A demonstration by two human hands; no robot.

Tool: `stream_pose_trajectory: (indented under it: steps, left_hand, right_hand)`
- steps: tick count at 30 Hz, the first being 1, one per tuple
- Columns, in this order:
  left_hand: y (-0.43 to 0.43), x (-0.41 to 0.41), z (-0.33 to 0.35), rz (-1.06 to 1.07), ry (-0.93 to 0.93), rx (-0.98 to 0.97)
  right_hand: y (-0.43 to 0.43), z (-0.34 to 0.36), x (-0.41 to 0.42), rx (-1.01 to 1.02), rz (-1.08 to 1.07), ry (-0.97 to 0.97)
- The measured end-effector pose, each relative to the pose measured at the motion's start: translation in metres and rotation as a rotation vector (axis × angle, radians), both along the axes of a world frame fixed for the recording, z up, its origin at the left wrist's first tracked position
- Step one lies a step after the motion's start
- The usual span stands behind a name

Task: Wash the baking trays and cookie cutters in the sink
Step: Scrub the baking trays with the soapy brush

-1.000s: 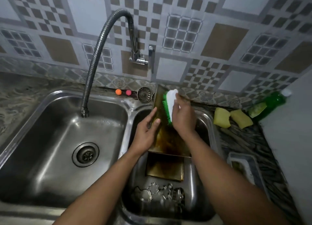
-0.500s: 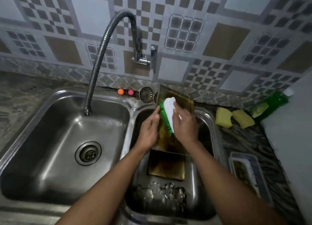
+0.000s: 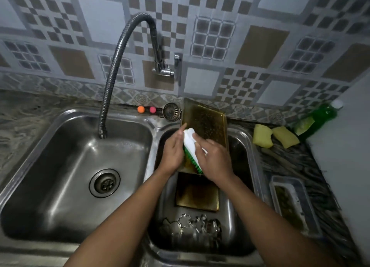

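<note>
We log: right hand (image 3: 215,159) fingers curl round the brush (image 3: 189,141) on the tray (image 3: 208,120); left hand (image 3: 173,149), fingers straight, touches its 9 o'clock edge.

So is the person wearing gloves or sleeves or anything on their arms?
No gloves. The left hand and the right hand are bare, with no rings showing. The left forearm and the right forearm are bare too: no sleeves, watch or bracelet anywhere in view.
</note>
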State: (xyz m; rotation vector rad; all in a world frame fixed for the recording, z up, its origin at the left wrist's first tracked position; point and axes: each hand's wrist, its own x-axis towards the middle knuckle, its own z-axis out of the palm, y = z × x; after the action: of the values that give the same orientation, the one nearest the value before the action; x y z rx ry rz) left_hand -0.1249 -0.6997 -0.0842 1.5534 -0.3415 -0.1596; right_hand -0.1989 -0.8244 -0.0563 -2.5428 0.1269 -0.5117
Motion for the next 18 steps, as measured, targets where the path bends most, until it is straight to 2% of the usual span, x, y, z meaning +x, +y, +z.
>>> stream_pose_trajectory:
  steps: [5,8,11,16,18]
  left_hand:
    - [0.004,0.010,-0.002,0.064,0.016,-0.001]
    - [0.010,0.014,-0.010,0.079,-0.038,-0.005]
    - [0.002,0.012,-0.008,0.030,-0.113,0.029]
    - [-0.008,0.012,-0.003,0.033,-0.122,-0.022]
    - [-0.007,0.011,-0.002,0.059,-0.142,-0.034]
  right_hand:
    - [-0.017,0.006,-0.029,-0.116,0.169,0.059]
    - [-0.042,0.002,-0.034,-0.142,0.136,0.127]
    - [-0.043,-0.002,-0.028,-0.076,0.070,0.152]
    - [-0.007,-0.001,-0.034,0.085,0.128,0.156]
    - [-0.019,-0.001,-0.042,0.066,0.112,0.170]
